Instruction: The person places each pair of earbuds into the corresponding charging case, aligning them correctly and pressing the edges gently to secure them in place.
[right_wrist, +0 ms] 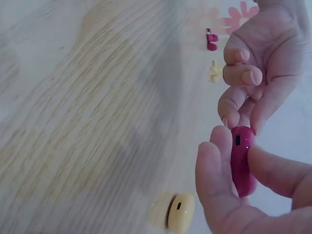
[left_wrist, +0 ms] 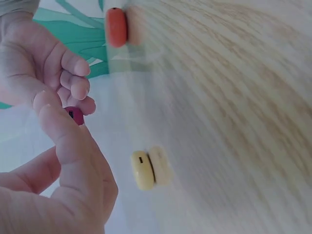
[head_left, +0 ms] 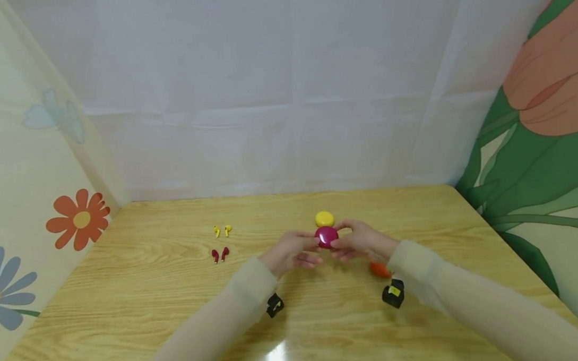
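A glossy magenta earbud charging case [head_left: 326, 237] is held up over the table between both hands, its lid closed. My left hand [head_left: 295, 250] pinches its left end with the fingertips and thumb. On the other side, my right hand [head_left: 360, 240] grips it between thumb and fingers. The right wrist view shows the case's charging port on the magenta case's [right_wrist: 242, 161] underside. Just behind the hands, a yellow charging case [head_left: 325, 219] lies on the table. An orange-red case [head_left: 380, 269] sits near the right wrist, partly covered by the sleeve.
Left of the hands, a pair of yellow earbuds [head_left: 227, 230] lies behind a pair of magenta earbuds [head_left: 224, 253] on the wooden table [head_left: 130, 292]. Black wrist cameras hang beneath both sleeves. A white cloth [head_left: 292, 122] backs the table; flower-printed cloths flank it.
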Demonstrator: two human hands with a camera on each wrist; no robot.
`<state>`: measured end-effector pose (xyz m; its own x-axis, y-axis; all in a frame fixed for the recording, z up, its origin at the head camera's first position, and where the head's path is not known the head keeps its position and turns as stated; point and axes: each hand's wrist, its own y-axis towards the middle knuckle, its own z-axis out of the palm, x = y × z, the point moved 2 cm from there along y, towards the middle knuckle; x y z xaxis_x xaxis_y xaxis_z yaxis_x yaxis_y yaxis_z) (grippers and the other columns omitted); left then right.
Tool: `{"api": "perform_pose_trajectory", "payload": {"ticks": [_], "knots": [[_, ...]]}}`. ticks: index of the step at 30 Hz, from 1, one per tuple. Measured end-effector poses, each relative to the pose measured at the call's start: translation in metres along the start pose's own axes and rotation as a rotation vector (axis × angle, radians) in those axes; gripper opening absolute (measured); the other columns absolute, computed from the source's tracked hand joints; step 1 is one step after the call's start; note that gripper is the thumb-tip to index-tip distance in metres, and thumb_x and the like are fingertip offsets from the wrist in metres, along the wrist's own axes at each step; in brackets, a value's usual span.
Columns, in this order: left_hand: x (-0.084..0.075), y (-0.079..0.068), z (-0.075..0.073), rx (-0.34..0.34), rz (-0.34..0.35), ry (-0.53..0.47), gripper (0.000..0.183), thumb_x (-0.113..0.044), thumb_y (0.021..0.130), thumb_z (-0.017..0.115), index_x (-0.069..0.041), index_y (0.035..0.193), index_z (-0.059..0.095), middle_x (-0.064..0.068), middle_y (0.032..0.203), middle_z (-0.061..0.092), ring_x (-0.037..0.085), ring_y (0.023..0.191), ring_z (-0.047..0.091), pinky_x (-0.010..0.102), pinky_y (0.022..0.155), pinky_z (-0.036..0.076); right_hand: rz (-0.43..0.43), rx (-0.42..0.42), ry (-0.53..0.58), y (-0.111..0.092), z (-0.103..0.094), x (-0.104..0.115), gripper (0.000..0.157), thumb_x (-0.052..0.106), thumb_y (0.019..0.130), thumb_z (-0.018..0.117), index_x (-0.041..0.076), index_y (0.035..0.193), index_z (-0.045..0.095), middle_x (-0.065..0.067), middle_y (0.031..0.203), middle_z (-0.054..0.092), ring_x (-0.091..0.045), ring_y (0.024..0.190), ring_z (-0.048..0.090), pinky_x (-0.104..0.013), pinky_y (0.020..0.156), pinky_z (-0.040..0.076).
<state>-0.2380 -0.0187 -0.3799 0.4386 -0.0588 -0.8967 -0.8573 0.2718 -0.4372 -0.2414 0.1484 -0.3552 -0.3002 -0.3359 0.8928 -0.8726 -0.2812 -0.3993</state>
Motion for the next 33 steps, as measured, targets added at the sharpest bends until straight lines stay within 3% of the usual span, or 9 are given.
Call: {"api": "perform_pose_trajectory", "payload": {"ticks": [13,26,33], "knots": [[-0.003,-0.022,-0.002,-0.023,0.086,0.071,0.036,-0.021,0.1,0.056,0.007,0.123,0.058,0.02,0.11,0.065,0.011,0.06,0.065,0.021,0.054,0.052,-0.069,-0.022,-0.024,-0.017,0.007,0.008,0.047,0.002,0.096,0.059,-0.005,0.136,0.036,-0.025,0.1,0.068,-0.028,0.084,0.069,-0.042,0.079,0.056],[-0.005,-0.038,-0.005,-0.075,0.198,0.106,0.04,-0.023,0.1,0.058,0.006,0.127,0.058,0.02,0.109,0.066,0.012,0.059,0.066,0.02,0.05,0.051,-0.159,-0.007,0.043,-0.026,0.016,0.009,0.044,0.002,0.097,0.057,-0.009,0.135,0.037,-0.029,0.106,0.066,-0.03,0.09,0.069,-0.042,0.081,0.055],[-0.006,-0.046,-0.011,-0.085,0.236,0.117,0.04,-0.025,0.1,0.058,0.005,0.127,0.058,0.02,0.109,0.065,0.013,0.059,0.067,0.02,0.05,0.05,-0.19,0.022,0.094,-0.029,0.02,0.01,0.044,0.003,0.097,0.057,-0.01,0.134,0.036,-0.026,0.103,0.068,-0.022,0.083,0.07,-0.038,0.078,0.056]]}}
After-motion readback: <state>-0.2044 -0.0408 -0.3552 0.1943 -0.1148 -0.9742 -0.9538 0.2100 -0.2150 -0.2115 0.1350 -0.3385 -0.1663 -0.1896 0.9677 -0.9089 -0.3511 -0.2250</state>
